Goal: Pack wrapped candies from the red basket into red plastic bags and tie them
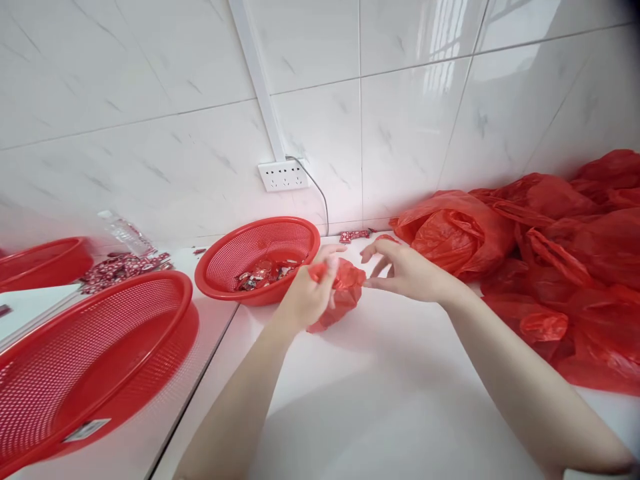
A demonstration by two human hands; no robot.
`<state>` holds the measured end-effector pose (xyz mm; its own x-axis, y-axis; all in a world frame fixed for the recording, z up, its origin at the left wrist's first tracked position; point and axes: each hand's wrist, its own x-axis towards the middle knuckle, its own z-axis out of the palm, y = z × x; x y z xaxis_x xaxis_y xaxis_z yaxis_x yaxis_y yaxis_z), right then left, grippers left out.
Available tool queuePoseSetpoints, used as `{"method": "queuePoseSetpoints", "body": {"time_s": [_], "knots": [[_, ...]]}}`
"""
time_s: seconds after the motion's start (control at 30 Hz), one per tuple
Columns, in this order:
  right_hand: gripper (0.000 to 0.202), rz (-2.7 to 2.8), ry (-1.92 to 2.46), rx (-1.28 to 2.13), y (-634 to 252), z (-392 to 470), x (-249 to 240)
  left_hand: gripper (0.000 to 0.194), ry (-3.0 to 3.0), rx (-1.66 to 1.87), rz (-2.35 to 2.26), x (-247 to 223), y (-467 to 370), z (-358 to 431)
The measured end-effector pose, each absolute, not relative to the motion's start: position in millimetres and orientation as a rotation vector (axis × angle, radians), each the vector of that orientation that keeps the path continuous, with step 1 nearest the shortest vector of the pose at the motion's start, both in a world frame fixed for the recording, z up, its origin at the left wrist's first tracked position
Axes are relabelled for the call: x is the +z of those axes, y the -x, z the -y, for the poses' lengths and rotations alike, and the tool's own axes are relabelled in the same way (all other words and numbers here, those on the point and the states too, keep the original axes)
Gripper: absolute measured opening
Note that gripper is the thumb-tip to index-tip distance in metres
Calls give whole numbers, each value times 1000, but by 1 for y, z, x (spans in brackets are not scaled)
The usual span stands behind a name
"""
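My left hand [313,293] is closed around a small red plastic bag [343,300] above the white table, with its thumb across the bag's upper part. What the bag contains, if anything, does not show. Just right of the bag, my right hand [403,270] has its fingers curved and apart, and nothing shows between them. Its lower fingertips come close to the bag's edge; whether they touch I cannot tell. Behind my left hand stands a round red mesh basket [215,267] with small wrapped packets [265,273] in the bottom.
A larger red basket [130,333] stands at the left. Past it are a pile of red patterned packets [123,268], a clear plastic bottle [125,230] and another red basin [45,260]. Red plastic bags [565,267] are heaped at the right. A power strip [283,176] is on the tiled wall.
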<state>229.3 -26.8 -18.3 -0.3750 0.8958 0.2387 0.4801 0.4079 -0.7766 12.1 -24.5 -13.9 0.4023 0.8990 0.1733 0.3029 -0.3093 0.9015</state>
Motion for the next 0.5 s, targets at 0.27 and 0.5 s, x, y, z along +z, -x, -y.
{"method": "queuePoseSetpoints", "body": {"time_s": [0.27,0.5], "knots": [[80,2109,933,879,-206,26,-35,34,-2615,890,-981,-24,-14,27],[45,2097,992,1068,-210,18,-37,41,-2171,1238,-803,-29,-16,23]]}}
